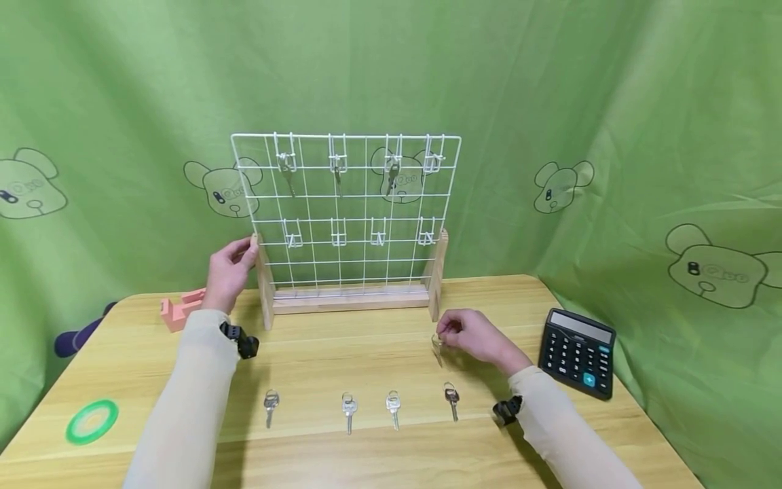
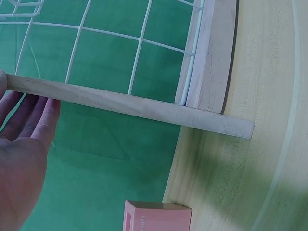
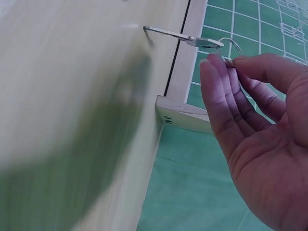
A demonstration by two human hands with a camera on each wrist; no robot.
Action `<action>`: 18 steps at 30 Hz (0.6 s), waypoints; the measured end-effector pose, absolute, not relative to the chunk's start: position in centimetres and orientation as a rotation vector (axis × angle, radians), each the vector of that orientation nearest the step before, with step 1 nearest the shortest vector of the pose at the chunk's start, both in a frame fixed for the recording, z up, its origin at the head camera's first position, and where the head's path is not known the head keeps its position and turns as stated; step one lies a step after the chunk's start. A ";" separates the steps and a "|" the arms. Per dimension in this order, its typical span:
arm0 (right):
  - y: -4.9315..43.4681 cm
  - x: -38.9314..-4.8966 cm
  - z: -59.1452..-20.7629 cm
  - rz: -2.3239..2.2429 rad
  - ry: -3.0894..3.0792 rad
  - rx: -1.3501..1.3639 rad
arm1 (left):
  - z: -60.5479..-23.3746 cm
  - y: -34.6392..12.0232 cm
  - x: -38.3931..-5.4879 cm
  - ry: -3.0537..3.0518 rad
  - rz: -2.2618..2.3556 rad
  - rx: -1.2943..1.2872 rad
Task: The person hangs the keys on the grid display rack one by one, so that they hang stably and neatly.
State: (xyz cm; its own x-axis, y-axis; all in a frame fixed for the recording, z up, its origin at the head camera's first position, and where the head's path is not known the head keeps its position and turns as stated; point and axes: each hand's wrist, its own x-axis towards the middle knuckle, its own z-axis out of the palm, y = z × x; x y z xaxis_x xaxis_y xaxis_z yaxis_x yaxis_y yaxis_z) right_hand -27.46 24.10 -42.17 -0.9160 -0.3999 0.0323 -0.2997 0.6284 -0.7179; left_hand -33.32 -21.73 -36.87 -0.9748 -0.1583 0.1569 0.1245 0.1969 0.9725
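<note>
My left hand point(image 1: 227, 277) pinches the top of the left wooden upright point(image 2: 120, 102) of a white wire grid rack point(image 1: 365, 261), thumb on one side and fingers on the other. With thumb and fingertips my right hand point(image 1: 476, 336) holds a key point(image 3: 168, 33) by its ring point(image 3: 233, 41), low in front of the rack's right foot. The key hangs downward above the table. Three keys hang from hooks in the grid's upper row, one of them a dark key point(image 1: 393, 175) third from left. At the upper right, a hook point(image 1: 434, 163) carries no key.
Several keys lie in a row along the table front, among them a silver key point(image 1: 349, 409) and a darker key point(image 1: 451, 399). A calculator point(image 1: 577, 353) lies right, green tape point(image 1: 91, 422) left, and a pink holder point(image 1: 174, 315) behind my left forearm. Green curtain point(image 1: 550, 88) surrounds the table.
</note>
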 end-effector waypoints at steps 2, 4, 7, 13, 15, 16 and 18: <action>24.1 -27.3 -41.9 -1.186 2.711 -0.591 | -36.9 -21.7 -33.3 -2.245 -1.861 0.033; 24.0 -27.2 -41.5 -1.207 2.715 -0.597 | -36.9 -21.7 -33.4 -2.233 -1.863 0.025; 23.8 -27.1 -40.8 -1.225 2.733 -0.608 | -36.9 -21.7 -33.4 -2.214 -1.864 0.013; 23.6 -26.9 -39.4 -1.226 2.776 -0.616 | -36.8 -21.6 -33.4 -2.207 -1.873 0.010; 23.5 -26.8 -39.0 -1.234 2.784 -0.623 | -36.8 -21.6 -33.3 -2.211 -1.874 0.013; 23.5 -26.8 -38.8 -1.242 2.788 -0.629 | -36.9 -21.6 -33.3 -2.214 -1.870 0.013; 23.5 -26.8 -38.4 -1.267 2.788 -0.635 | -36.9 -21.6 -33.3 -2.219 -1.867 0.015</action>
State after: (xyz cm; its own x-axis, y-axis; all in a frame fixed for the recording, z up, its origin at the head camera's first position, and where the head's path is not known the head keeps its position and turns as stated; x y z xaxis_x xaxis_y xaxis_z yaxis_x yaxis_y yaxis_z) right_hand -26.80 23.45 -38.39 -0.9175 -0.3676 0.1518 -0.3562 0.5895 -0.7250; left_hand -33.28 -21.56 -36.87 -0.9710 -0.1614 0.1764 0.1462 0.1830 0.9722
